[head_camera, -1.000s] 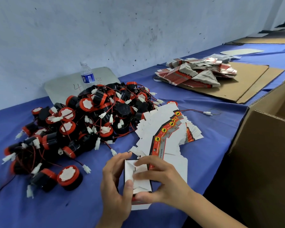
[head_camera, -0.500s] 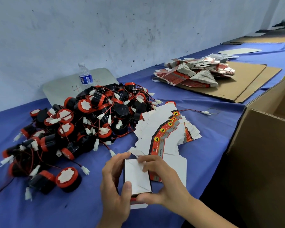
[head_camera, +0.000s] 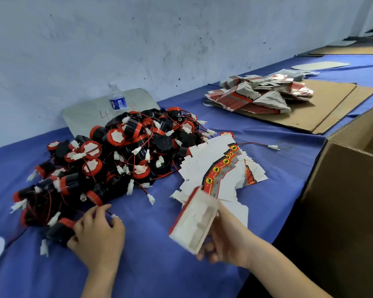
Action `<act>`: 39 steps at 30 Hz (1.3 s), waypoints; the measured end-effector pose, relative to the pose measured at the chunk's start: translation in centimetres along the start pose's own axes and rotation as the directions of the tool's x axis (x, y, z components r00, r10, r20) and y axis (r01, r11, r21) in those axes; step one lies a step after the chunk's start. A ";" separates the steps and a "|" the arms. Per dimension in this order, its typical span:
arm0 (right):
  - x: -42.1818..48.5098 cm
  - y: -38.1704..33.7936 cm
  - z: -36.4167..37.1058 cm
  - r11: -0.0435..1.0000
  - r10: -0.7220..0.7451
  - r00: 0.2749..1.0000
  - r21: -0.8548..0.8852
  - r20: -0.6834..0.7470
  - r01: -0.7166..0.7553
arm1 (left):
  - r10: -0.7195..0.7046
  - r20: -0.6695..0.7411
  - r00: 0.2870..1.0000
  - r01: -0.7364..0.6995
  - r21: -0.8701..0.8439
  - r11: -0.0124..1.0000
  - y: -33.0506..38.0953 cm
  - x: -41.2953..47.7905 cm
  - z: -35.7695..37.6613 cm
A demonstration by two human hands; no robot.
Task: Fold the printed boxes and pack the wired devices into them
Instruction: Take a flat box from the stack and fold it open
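My left hand (head_camera: 97, 233) curls around a black, red-capped wired device (head_camera: 59, 232) at the near edge of the pile of devices (head_camera: 116, 160), fingers also touching a thin red wire. These wires are tangled through the pile, so I judge that lifting one could drag neighbours off the blue-clothed counter (head_camera: 151, 265). Right of the pile, my right hand (head_camera: 226, 244) grips the folded box (head_camera: 194, 220), open mouth up and blurred; its thin white card with a glossy red printed side could crush or let flaps spring loose. Behind it fan the flat box blanks (head_camera: 220, 168), and furthest right a corrugated brown carton (head_camera: 349, 203).
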State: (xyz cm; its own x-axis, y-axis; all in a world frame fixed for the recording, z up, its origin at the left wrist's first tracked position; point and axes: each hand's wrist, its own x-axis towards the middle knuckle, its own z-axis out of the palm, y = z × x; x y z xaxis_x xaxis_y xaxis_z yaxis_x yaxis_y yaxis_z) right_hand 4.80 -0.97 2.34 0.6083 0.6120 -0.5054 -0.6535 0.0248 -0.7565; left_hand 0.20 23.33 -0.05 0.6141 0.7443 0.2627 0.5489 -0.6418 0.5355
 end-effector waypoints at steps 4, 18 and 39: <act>1.2 0.0 0.4 0.978 0.088 0.995 -0.194 0.039 -0.079 | 0.035 -0.059 0.998 -0.037 -0.033 0.999 0.0 0.3 0.7; 1.0 1.9 4.6 0.740 -0.659 0.739 -0.300 -0.142 0.602 | -0.035 -0.013 0.999 -0.003 -0.962 0.273 3.3 -1.7 -0.1; -1.6 -3.3 1.5 0.526 -0.829 0.440 -0.210 -0.345 0.824 | 0.516 0.609 0.602 0.458 -0.793 0.401 4.3 -2.3 -0.4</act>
State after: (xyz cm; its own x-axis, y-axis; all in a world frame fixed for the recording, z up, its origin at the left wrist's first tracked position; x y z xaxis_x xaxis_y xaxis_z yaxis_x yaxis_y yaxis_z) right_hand 5.31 -0.82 6.23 0.9650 -0.0241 0.2610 0.2526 0.3516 -0.9014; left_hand 0.89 18.92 1.94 0.9985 0.0041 -0.0545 0.0521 0.2301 0.9718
